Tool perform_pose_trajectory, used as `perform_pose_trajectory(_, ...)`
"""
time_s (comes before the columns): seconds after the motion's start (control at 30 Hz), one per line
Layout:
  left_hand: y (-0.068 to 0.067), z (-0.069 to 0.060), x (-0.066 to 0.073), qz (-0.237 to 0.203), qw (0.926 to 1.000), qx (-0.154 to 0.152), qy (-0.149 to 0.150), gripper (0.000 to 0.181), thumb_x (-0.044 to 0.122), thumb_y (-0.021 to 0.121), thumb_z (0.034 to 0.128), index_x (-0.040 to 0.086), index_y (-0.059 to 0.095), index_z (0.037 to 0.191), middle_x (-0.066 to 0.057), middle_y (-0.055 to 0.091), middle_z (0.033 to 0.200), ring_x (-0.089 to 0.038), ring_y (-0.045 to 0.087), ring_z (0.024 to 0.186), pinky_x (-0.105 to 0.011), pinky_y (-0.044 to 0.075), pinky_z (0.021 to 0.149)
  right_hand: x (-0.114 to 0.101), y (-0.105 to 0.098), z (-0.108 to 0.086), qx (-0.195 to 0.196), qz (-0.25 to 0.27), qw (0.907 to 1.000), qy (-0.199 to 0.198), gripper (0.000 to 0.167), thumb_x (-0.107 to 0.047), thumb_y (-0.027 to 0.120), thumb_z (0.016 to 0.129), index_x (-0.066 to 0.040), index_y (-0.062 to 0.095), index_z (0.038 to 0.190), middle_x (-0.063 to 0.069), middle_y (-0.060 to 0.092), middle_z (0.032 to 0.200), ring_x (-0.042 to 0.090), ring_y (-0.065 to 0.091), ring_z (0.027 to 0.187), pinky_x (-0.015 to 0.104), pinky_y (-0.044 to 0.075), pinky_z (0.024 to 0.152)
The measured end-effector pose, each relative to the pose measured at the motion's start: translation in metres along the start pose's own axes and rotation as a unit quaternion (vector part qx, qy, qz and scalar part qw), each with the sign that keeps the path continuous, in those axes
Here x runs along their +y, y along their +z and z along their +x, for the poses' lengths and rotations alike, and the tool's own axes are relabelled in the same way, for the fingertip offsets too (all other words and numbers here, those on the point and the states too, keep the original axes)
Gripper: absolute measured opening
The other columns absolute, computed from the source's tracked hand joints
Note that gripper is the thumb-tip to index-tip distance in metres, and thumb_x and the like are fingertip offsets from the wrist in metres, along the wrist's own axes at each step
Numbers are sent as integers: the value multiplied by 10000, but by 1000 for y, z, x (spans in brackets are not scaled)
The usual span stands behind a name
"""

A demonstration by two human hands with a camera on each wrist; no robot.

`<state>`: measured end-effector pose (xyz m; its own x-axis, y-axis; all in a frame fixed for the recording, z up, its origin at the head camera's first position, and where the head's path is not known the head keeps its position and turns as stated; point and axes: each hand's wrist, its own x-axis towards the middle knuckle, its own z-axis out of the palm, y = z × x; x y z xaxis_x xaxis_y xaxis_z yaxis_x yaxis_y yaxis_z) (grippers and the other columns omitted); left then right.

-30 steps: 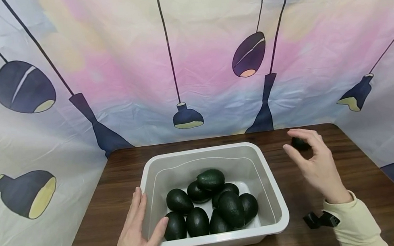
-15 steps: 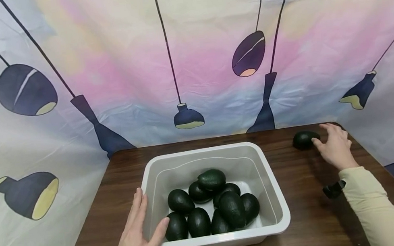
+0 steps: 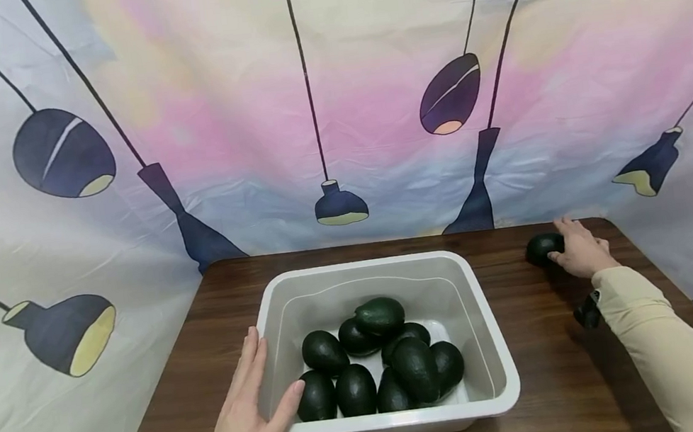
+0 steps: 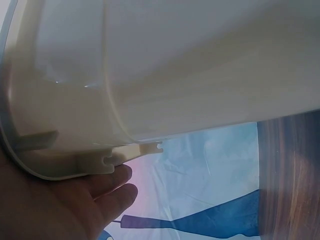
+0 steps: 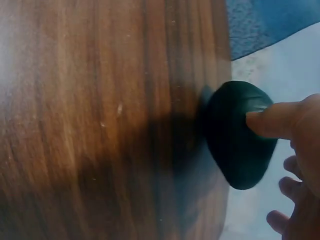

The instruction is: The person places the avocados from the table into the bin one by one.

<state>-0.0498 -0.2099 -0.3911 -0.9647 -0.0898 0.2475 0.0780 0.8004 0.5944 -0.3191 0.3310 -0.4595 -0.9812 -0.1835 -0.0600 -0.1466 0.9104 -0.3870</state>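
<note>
A light grey plastic tub (image 3: 402,420) holds several dark green avocados (image 3: 356,389) heaped on its floor. At its left side lies my left hand (image 3: 243,406), fingers extended along the outer wall and thumb at the front left corner. The left wrist view shows these fingertips (image 4: 125,187) beside the tub's rim. One more avocado (image 3: 544,249) lies on the table at the far right. My right hand (image 3: 582,252) is at its right side, with the thumb (image 5: 272,120) on its skin in the right wrist view. Where the index finger touches is hidden.
Dark wood-grain table (image 3: 549,357) extends around the tub, with its rounded far right corner near the right hand. A printed cloth (image 3: 372,99) with lamp drawings hangs behind it. A black wrist device (image 3: 587,310) sits at the right cuff.
My right hand first moved right, past the lone avocado, then came in against its right side. The left hand stays at the tub. The head view has shifted slightly.
</note>
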Motion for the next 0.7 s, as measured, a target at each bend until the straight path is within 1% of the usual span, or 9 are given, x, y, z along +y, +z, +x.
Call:
perform_pose_trajectory(0.07, 0, 1, 0, -25, 10000, -42, 0, 803, 475, 641, 916, 63, 310, 1521, 34, 130, 1615, -311, 256, 1434, -565, 345, 1025, 2, 4, 1, -91, -77, 9999, 40, 785, -196, 585, 959, 90, 107, 1511, 398, 106, 1494, 619, 127, 1305, 774, 190, 907)
perform_pose_trajectory(0.13, 0, 1, 0, 5, 10000, -28, 8, 799, 469, 644, 915, 59, 316, 1518, 29, 136, 1614, -309, 260, 1433, -528, 343, 1042, 2, 8, 1, -80, -115, 9999, 65, 778, -252, 584, 967, 66, 134, 1516, 425, 151, 1448, 647, 171, 1238, 744, 246, 867)
perform_pose_trajectory(0.23, 1, 1, -1, 70, 9999, 73, 86, 785, 444, 658, 914, 55, 329, 1512, 21, 152, 1612, -306, 278, 1426, -301, 279, 1108, 2, 12, 0, 53, -39, 9999, 122, 769, -346, 588, 970, 45, 201, 1507, 466, 175, 1349, 646, 187, 1173, 681, 279, 805)
perform_pose_trajectory(0.3, 2, 1, -1, 96, 9997, 144, 143, 776, 431, 662, 914, 61, 335, 1511, 24, 159, 1611, -300, 288, 1423, -131, 192, 1077, 1, 14, -2, 191, 55, 9997, 154, 767, -392, 598, 960, 45, 252, 1487, 464, 186, 1313, 629, 190, 1158, 649, 274, 782)
perform_pose_trajectory(0.37, 2, 0, -1, 95, 9996, 182, 167, 773, 427, 663, 914, 68, 333, 1514, 29, 157, 1611, -296, 291, 1422, -63, 142, 1039, -1, 15, -3, 333, 157, 9992, 164, 758, -400, 617, 947, 57, 295, 1459, 451, 206, 1305, 612, 199, 1154, 644, 263, 782)
perform_pose_trajectory(0.4, 1, 1, -1, 82, 9997, 185, 165, 772, 426, 664, 915, 71, 331, 1515, 31, 155, 1612, -295, 289, 1423, -100, 168, 1065, -2, 15, -3, 390, 191, 9989, 177, 757, -403, 625, 942, 62, 308, 1448, 440, 219, 1304, 603, 210, 1150, 649, 256, 786)
perform_pose_trajectory(0.47, 1, 1, -1, 73, 9998, 140, 101, 778, 443, 656, 916, 84, 324, 1520, 41, 147, 1613, -292, 285, 1425, -262, 269, 1106, -3, 14, -4, 469, 223, 9985, 191, 757, -411, 624, 941, 76, 319, 1434, 430, 238, 1305, 594, 235, 1135, 661, 247, 790)
perform_pose_trajectory(0.57, 1, 1, 0, 23, 10000, 48, 16, 787, 458, 650, 915, 87, 316, 1523, 44, 136, 1614, -298, 276, 1428, -511, 356, 1037, -4, 12, -5, 581, 305, 9975, 275, 782, -465, 580, 955, 96, 310, 1430, 430, 271, 1284, 589, 278, 1114, 675, 245, 789)
perform_pose_trajectory(0.7, 1, 1, -1, -28, 10000, -14, -8, 793, 463, 649, 915, 80, 314, 1523, 40, 130, 1615, -308, 273, 1428, -566, 361, 1011, -8, 9, -9, 771, 566, 9951, 255, 833, -522, 502, 975, 115, 260, 1455, 453, 262, 1298, 604, 283, 1141, 700, 232, 801)
